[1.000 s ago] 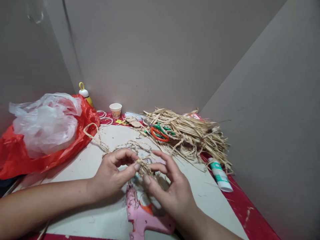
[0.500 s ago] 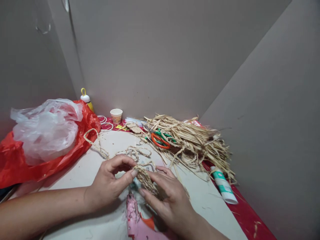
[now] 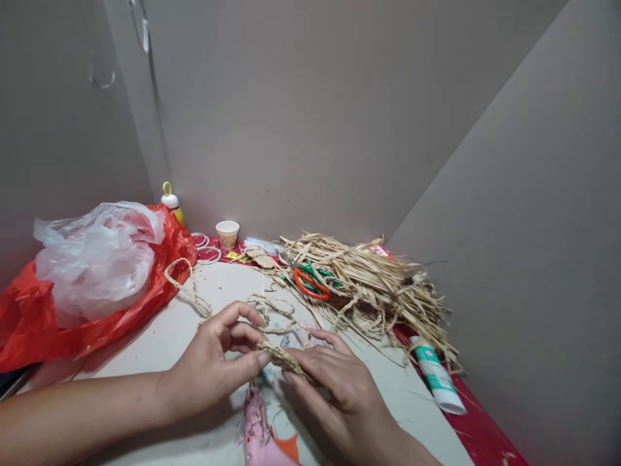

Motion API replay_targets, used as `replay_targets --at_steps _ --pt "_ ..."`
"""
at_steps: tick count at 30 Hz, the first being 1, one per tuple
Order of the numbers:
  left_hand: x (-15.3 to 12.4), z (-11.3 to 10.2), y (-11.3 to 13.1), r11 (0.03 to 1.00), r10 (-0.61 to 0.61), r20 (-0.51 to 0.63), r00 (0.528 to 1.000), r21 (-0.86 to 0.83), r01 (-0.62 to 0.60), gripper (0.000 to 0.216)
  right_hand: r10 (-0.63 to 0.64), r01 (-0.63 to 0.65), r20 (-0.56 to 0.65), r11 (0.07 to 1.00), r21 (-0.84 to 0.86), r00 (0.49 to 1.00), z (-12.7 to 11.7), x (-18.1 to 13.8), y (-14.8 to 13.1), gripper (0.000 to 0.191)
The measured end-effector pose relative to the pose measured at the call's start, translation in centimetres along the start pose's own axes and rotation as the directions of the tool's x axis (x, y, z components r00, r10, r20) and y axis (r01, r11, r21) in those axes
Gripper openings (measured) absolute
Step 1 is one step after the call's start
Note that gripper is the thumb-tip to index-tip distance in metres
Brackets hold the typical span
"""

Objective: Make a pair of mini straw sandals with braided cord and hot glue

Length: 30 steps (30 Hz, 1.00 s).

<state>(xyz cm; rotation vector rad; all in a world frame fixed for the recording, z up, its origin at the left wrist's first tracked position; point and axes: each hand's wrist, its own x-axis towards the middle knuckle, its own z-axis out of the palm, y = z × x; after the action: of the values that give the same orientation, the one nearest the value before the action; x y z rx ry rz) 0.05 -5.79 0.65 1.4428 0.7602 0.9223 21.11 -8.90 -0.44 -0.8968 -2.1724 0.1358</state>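
Observation:
My left hand (image 3: 218,362) and my right hand (image 3: 334,388) meet over a white board (image 3: 169,323), both pinching a small coiled piece of braided straw (image 3: 281,357). The left thumb and forefinger grip its left end; the right fingers press along its right side. From the piece a long braided straw cord (image 3: 194,294) trails back and left across the board in loops. A pink glue gun (image 3: 259,433) with an orange trigger lies just under the hands, nozzle pointing up at the straw piece.
A heap of loose straw strips (image 3: 378,285) with orange and green scissors (image 3: 310,281) on it lies behind right. A white-green tube (image 3: 436,378) rests on the red tablecloth. Red and clear plastic bags (image 3: 92,272) fill the left; a paper cup (image 3: 227,233) and bottle (image 3: 171,200) stand by grey walls.
The right fingers, spread a second ago, have closed down onto the straw piece. Both hands sit slightly lower and nearer me; the view has tilted up a little.

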Motion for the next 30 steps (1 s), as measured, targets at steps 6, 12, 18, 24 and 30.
replay_targets --at_steps 6,12,18,24,30 --pt "0.2 0.0 0.4 0.993 -0.098 0.012 0.995 -0.060 0.099 0.044 -0.046 0.048 0.022 0.996 -0.076 0.999 -0.5 0.0 -0.3 0.026" --pt "2.0 -1.2 -0.2 0.985 -0.106 -0.044 0.993 -0.138 0.099 0.078 -0.046 0.045 -0.007 0.992 -0.120 0.999 -0.7 0.0 -0.3 0.026" --pt "2.6 -2.1 0.5 0.977 -0.049 -0.154 0.987 -0.213 0.016 0.045 -0.159 0.137 -0.077 0.964 -0.229 0.984 -1.8 0.4 -0.5 0.029" --pt "2.8 -2.4 0.9 0.966 -0.045 -0.222 0.974 -0.258 -0.014 0.029 -0.225 0.176 -0.186 0.953 -0.247 0.957 -3.8 0.4 -0.9 0.033" --pt "2.6 -2.5 1.7 0.948 -0.008 -0.227 0.974 -0.312 -0.065 0.030 0.083 -0.140 -0.510 0.987 -0.073 0.856 -4.1 -0.3 -0.6 0.020"
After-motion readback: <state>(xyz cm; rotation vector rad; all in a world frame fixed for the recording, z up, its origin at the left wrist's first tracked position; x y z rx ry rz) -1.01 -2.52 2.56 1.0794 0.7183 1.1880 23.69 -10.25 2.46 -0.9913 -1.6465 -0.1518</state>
